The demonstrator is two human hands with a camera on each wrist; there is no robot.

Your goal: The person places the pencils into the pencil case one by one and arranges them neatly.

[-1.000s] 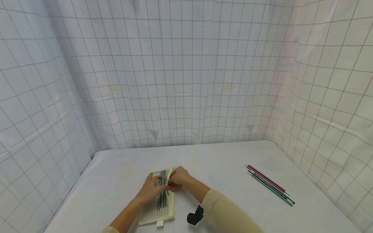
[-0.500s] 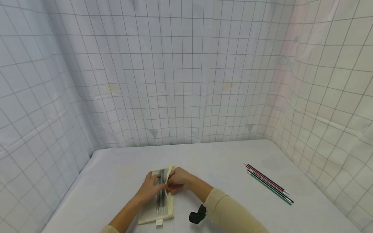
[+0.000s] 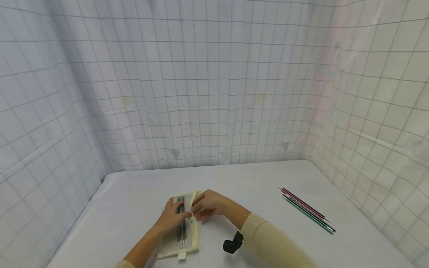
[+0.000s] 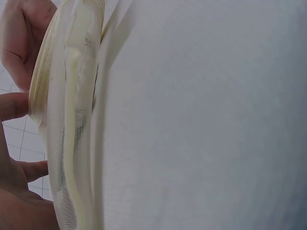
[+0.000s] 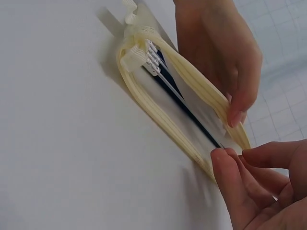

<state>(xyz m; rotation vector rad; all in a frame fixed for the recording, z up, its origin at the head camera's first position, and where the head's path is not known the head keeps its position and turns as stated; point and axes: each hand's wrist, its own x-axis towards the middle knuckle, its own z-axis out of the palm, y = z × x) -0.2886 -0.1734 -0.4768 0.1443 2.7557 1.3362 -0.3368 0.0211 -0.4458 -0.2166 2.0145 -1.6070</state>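
Observation:
A translucent pencil case [image 3: 167, 248] with a cream zip edge lies on the table under both hands. Several pencils [image 3: 181, 232] show through its side. My left hand [image 3: 169, 219] rests on the case with fingers spread, its thumb at the zip edge. From the right, my right hand [image 3: 209, 204] reaches to the unzipped mouth. In the right wrist view the case gapes, and a dark blue pencil [image 5: 182, 101] lies in it beside silvery pencil ends [image 5: 152, 60]. The fingertips of the right hand meet at that pencil's tip and partly cover it.
Several pencils [image 3: 306, 210], red, black and green, lie in a slanted bundle at the right of the table. A black object [image 3: 232, 242] is by the right sleeve. White gridded cloth [image 3: 201, 93] hangs behind and at both sides of the table [image 3: 248, 182].
The right hand stays at the case's mouth while its lower fingers shift and blur. The pencils inside have slid slightly left. The left hand stays on the case; the head view shifts a little.

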